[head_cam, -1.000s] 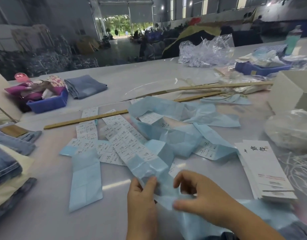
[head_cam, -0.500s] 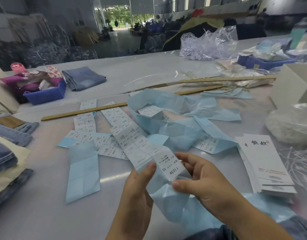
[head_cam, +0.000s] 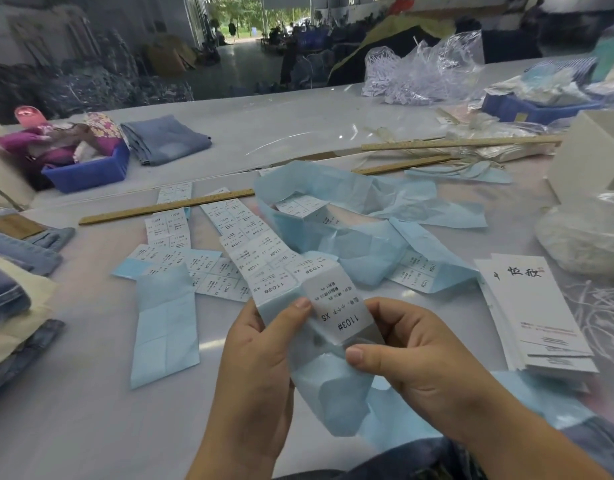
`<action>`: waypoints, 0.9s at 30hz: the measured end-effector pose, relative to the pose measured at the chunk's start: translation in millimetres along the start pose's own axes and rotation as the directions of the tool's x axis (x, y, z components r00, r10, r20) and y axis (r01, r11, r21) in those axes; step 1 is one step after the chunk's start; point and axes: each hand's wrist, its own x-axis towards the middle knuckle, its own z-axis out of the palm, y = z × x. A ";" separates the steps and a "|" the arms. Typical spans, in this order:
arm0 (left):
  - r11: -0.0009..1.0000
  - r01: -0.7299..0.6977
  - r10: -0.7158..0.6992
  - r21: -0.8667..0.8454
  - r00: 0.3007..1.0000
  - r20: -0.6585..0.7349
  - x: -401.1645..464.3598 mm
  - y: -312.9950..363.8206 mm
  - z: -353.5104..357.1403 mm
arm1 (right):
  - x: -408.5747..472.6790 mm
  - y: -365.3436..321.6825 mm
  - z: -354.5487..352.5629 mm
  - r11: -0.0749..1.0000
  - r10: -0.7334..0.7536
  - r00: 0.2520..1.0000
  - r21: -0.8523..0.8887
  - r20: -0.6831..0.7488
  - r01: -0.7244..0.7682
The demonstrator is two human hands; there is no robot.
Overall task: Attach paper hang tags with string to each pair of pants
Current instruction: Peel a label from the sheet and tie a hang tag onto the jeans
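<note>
My left hand (head_cam: 260, 362) and my right hand (head_cam: 413, 362) both pinch a strip of white size stickers (head_cam: 336, 317) printed "1103# XS", on light blue backing paper (head_cam: 333, 396) that hangs down between them. The strip runs up and left across the table to more sticker sheets (head_cam: 208, 265). A stack of white paper hang tags (head_cam: 537, 320) lies to the right, with white strings (head_cam: 603, 310) beside it. Folded jeans (head_cam: 11, 282) are stacked at the left edge.
Crumpled blue backing paper (head_cam: 361, 223) covers the table's middle. Wooden rulers (head_cam: 167, 206) lie across it. A blue bin (head_cam: 91, 168) and folded denim (head_cam: 167, 138) sit far left; a white box (head_cam: 589, 164) and plastic bags (head_cam: 586, 237) sit at the right.
Both hands have lifted the sticker strip off the table towards me, and its printed side now faces up between my thumbs.
</note>
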 end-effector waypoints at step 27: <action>-0.223 0.080 0.075 0.972 0.995 -0.065 13.9 -24.9 -41.5 | 21.0 35.5 -20.3 0.301 0.081 0.959 -0.910 -0.273 -0.284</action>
